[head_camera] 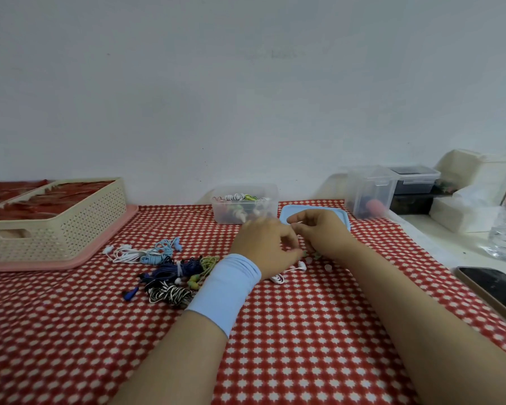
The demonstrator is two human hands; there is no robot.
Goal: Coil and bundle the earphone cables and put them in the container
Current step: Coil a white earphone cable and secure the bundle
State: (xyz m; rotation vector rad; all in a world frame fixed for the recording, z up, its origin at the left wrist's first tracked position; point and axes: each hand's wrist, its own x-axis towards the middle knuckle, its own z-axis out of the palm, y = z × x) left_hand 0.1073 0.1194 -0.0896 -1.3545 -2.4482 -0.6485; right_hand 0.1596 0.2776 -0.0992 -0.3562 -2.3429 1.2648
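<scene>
Insp: Status of hands, pls.

Me: Left hand (265,244), the one w/ the blue wristband, has its fingers curled down over the white earphone cable (278,277). I read that as a grip, tho the contact pt is hidden under my palm. Right hand (319,232) sits just beside it, fingertips pinched on a thin pale strand, prob. the same cable. Hands are close together bc short spans make tidy loops.

Insp: Where's the cable lying?

Me: The slack part and one earbud (302,266) rest on the checked cloth (304,346), directly below both hands. Not coiled yet, as far as visible.

Insp: Receptacle?

Me: Clear container (245,210) stands at the far edge by the wall, open, w/ several bundled sets already inside. Its blue lid (313,206) lies flat just to the right, partly behind my right hand. It's off so I can drop bundles in w/o stopping.

Insp: Other stock?

Me: Pile of earphones (173,270) to my left, mixed colours, apart from the container. Some look wound, some loose; can't confirm each. It sits w/in reach of the left hand.

Insp: Hazards?

Me: Phone (491,290) is at the right edge, well apart. Main risk, in my judgement: the thin cable slips the pinch and the loops spring open before tie-off.
</scene>
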